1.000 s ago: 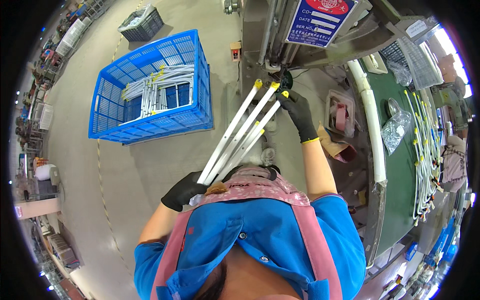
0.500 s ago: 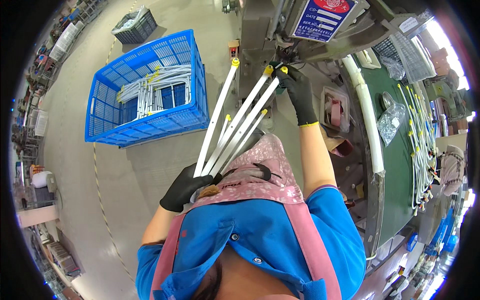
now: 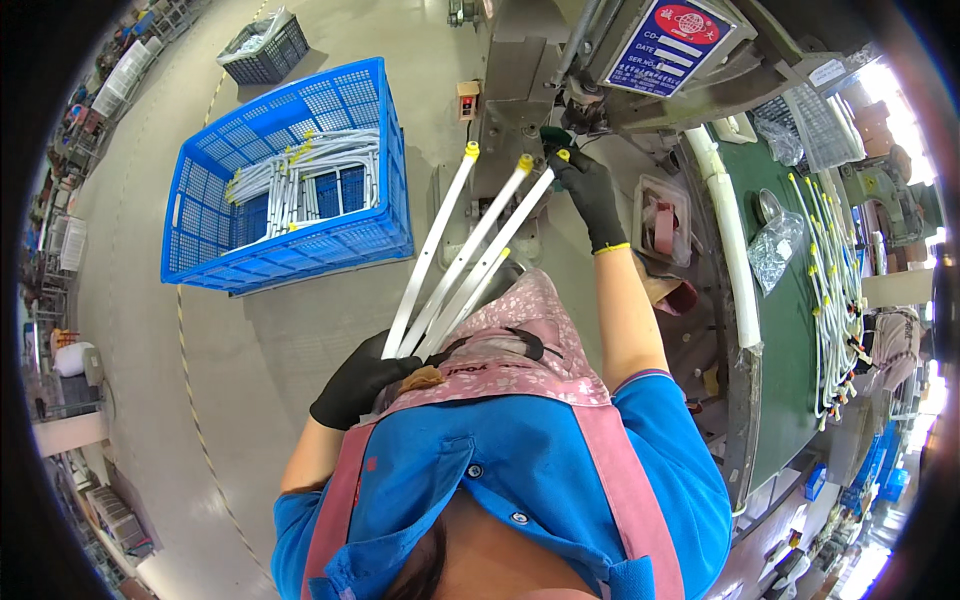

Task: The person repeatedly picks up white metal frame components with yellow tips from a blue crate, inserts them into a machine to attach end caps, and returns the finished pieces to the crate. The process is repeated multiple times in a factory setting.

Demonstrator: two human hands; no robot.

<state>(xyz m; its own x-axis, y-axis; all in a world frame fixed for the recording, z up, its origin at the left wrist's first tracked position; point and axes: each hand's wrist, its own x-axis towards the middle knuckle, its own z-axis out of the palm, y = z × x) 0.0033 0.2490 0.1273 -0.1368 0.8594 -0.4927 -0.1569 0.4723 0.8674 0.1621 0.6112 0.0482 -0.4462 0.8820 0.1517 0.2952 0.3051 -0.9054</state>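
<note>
Several white metal tubes (image 3: 444, 238) with yellow end pieces fan upward in front of my apron. My left hand (image 3: 362, 382), in a black glove, is closed around their lower ends near my waist. At the top of the rightmost long tube, my right hand (image 3: 590, 195), also gloved in black, has its fingers at the yellow end piece (image 3: 563, 156). Its fingertips are partly hidden beside dark machine parts. Another yellow tip (image 3: 505, 253) shows lower down, behind the long tubes. The tubes' bottom ends are hidden by my left hand and the apron.
A grey machine (image 3: 515, 90) stands ahead. Left of it, a blue crate (image 3: 285, 258) holds more white tubes. On the right, a green-topped bench (image 3: 785, 380) carries a row of tubes (image 3: 832, 300) and a plastic bag (image 3: 777, 250). A clear bin (image 3: 662, 190) sits between.
The upper ends of the tubes have dropped slightly, and a shorter yellow-tipped tube among them no longer shows. My left hand has shifted a little left and toward me; the right is slightly lower.
</note>
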